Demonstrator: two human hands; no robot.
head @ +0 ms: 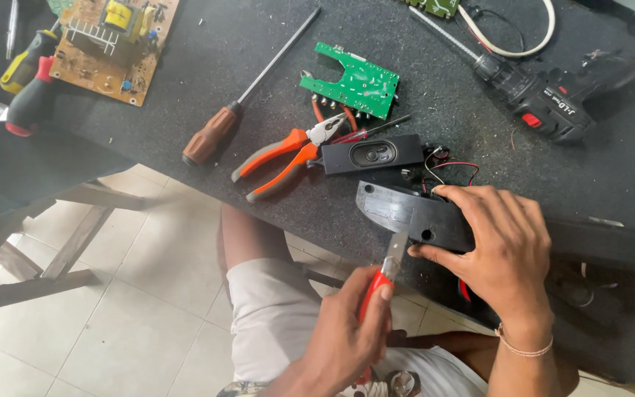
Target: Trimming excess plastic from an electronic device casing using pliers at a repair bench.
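The left hand [350, 323] was clenched around a red-handled cutter [380, 283], its blade touching a black plastic housing [406, 213]. The right hand [497, 246] grasped that housing at the edge of the dark bench [185, 81] (red and black wires came out behind it). Orange pliers [284, 158] and a black speaker [372, 156] lay near

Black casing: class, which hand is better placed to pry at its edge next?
Left hand: it holds the red-handled tool, tip at the black casing; right hand grips it.
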